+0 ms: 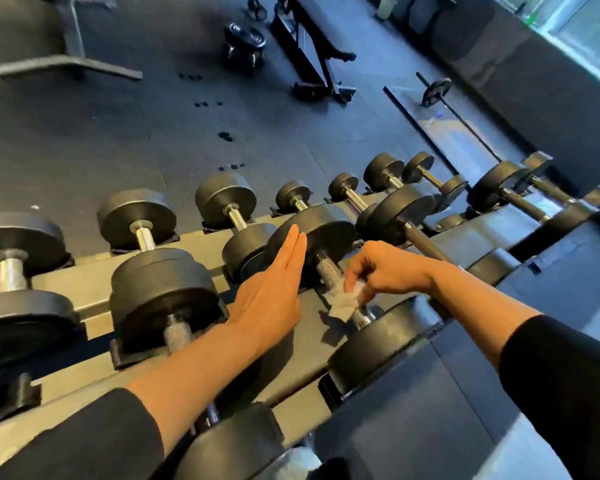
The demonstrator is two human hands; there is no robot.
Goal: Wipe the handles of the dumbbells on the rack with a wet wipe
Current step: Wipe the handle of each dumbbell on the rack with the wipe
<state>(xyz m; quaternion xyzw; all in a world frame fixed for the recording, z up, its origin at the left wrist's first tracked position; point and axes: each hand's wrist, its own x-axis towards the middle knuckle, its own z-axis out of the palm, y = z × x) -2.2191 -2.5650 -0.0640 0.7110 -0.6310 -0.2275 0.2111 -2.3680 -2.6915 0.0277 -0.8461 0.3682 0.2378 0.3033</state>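
A rack [94,289] carries rows of black dumbbells with knurled steel handles. At the middle lies one dumbbell whose handle [328,271] runs between a far head [321,230] and a near head [381,344]. My right hand [378,268] pinches a crumpled white wet wipe [343,301] against the lower part of that handle. My left hand [274,289] hovers just left of the same dumbbell, fingers straight and together, holding nothing. To the left sits a large dumbbell [163,292].
More dumbbells fill the upper row [226,199] and the rack's right end [499,192]. Beyond the rack lies dark rubber flooring with a bench frame [312,60], a pair of loose dumbbells [245,41], a barbell with a plate [437,91] and small scattered black bits.
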